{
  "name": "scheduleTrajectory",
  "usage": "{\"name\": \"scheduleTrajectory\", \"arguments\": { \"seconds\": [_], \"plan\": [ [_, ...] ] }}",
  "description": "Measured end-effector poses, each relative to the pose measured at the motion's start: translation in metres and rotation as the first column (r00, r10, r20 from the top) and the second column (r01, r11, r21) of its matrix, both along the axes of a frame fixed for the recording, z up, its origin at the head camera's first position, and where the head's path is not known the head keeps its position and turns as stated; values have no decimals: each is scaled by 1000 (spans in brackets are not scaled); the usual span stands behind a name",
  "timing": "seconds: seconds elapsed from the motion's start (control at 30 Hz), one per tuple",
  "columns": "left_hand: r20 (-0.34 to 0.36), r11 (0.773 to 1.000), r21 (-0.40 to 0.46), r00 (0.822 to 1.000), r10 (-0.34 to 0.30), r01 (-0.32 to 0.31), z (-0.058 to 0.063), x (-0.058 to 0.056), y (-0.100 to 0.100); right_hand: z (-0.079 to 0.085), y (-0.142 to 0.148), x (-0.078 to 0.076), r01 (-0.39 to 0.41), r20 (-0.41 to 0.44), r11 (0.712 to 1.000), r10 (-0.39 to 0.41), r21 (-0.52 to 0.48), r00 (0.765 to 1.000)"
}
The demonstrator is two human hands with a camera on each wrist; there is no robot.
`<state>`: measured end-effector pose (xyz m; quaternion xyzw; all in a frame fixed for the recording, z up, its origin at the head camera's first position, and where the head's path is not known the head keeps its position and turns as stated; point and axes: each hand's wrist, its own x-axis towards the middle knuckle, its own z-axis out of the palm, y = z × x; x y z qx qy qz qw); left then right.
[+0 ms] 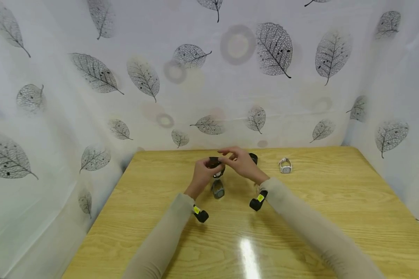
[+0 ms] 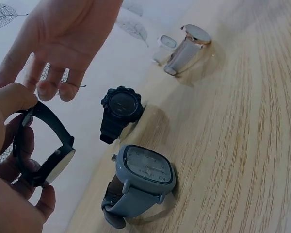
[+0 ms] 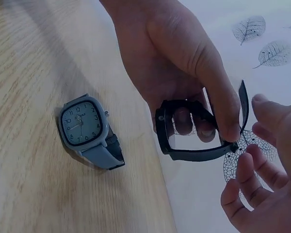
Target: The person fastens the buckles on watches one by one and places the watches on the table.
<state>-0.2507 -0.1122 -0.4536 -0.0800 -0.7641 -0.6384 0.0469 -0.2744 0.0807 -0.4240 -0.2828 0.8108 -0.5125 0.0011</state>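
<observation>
My left hand [image 1: 203, 173] grips a black wristwatch [image 2: 56, 126] whose strap forms a loop, held up above the table. In the right wrist view, the left thumb presses on the black strap by its buckle, and the strap's loose end sticks up past it. My right hand [image 1: 243, 166] is beside it, fingers spread and slightly bent, with the thumb [image 3: 264, 109] close to that strap end. Below the hands sits a grey square-faced watch [image 3: 82, 124] on the table. Behind the right hand is a chunky black watch [image 2: 120, 104], partly hidden in the head view.
A white watch [image 1: 285, 167] stands on the right of the wooden table [image 1: 153, 228]. Another pale-strapped watch with a gold-coloured case [image 2: 196, 35] is near the right forearm. A leaf-patterned curtain [image 1: 209, 85] hangs along the back and sides.
</observation>
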Motion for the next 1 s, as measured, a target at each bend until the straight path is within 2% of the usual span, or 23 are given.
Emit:
{"name": "scheduleTrajectory", "arguments": {
  "seconds": [0.2,0.43,0.7,1.0],
  "plan": [
    [-30,998,-51,999,23,-25,2,2,3,2,-4,-2,-31,-23,995,33,90,999],
    [-76,997,-73,997,2,-7,0,0,-1,3,-6,-1,-21,-21,995,24,98,1000],
    [-117,989,-142,992,-48,31,-5,1,-12,0,-3,0,-25,35,999,26,-20,999],
    [-93,987,-154,994,-56,41,-3,5,-16,-13,5,2,-19,116,983,41,-184,992]
  ]
}}
